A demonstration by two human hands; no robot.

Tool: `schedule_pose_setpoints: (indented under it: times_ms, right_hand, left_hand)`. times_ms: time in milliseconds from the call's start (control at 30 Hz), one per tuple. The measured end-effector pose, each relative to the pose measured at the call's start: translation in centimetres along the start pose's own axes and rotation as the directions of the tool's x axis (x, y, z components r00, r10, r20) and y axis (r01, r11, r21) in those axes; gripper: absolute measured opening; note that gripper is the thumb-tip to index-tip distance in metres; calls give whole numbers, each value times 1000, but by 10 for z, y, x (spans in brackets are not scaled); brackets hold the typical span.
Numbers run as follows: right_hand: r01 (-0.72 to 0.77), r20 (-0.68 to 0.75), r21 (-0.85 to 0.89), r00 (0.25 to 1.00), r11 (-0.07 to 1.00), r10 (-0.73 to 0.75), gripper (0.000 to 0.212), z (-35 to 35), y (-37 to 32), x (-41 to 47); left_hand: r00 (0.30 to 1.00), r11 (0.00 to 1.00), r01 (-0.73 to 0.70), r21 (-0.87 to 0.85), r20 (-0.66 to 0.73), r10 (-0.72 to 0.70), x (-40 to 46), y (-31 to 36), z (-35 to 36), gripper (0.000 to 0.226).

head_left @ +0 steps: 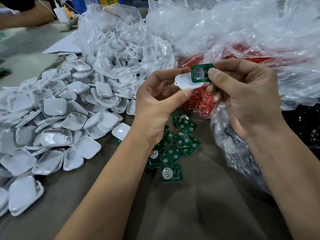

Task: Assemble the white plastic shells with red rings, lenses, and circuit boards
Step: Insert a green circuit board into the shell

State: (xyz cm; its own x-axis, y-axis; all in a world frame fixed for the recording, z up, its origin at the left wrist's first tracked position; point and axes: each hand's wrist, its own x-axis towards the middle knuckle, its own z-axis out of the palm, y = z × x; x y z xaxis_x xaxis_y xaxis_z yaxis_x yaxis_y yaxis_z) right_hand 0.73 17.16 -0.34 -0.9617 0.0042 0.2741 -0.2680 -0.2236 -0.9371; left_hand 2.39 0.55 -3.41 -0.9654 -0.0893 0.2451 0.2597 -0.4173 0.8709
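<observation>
Small assembly workshop, heaps of white shells (52, 122), loose circuit boards (174, 149), bulk plastic bags (233, 28)

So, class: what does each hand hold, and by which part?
The left hand pinches a white plastic shell by its near end. The right hand holds a green square circuit board by its right edge.

A heap of shells (52, 122) covers the left of the surface (173, 213). Behind it lies a bag of more shells (121, 54), and to the right of that a bag of rings (204, 101) — partly behind the raised hands. Loose circuit boards (173, 148) lie at the middle, below the hands, between the heap and another bag (237, 148) on the right.
</observation>
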Motion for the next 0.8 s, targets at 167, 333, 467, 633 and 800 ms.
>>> schedule_pose_setpoints:
  times_ms: [167,333,467,633,800]
  right_hand:
    - [21,-56,-47,998,999,-23,11,1,3,2]
    - [69,-70,-161,994,984,-81,8,0,6,2]
    - [101,-54,-232,992,967,-117,8,-2,8,4]
    - [105,-41,-261,992,960,-120,8,-4,11,5]
    - [104,-4,-298,994,949,-110,7,-7,11,6]
  left_hand:
    - [996,982,-79,172,-22,84,-2,-4,3,39]
    - [997,978,-82,194,3,83,-3,-5,4,39]
    - [997,976,-76,205,12,75,-4,-6,4,40]
    - [997,970,-81,228,27,77,-3,-7,3,40]
    - [997,971,-75,226,29,71,-3,-8,2,41]
